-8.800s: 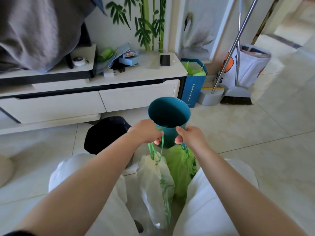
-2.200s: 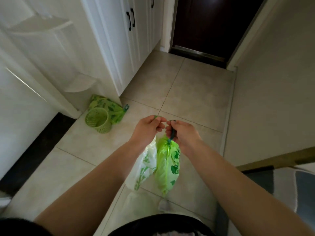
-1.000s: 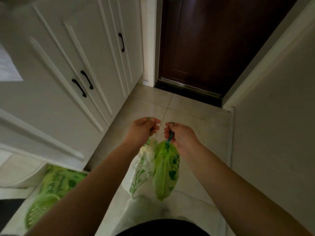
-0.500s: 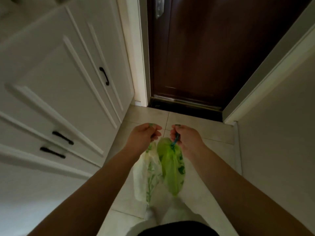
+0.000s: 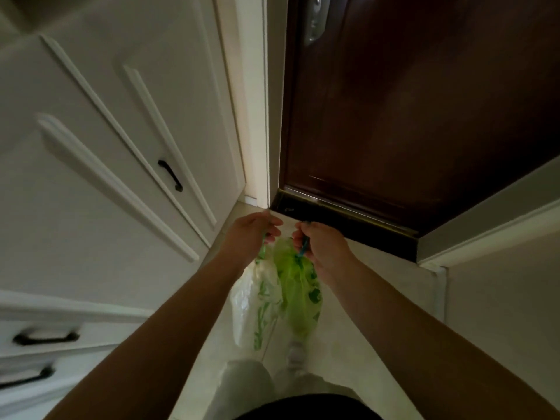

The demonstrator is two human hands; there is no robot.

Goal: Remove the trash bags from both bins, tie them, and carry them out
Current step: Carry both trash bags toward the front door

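At the closed door [image 5: 409, 110], the left hand [image 5: 251, 237] grips a white bag [image 5: 254, 304], the right hand [image 5: 321, 242] a green bag [image 5: 298, 286] — both hanging, apparently tied; only carrying out remains.

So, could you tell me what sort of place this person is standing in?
Most likely a home entryway: a dark wooden door with a metal lock plate, white built-in cabinets beside it, and a tiled floor.
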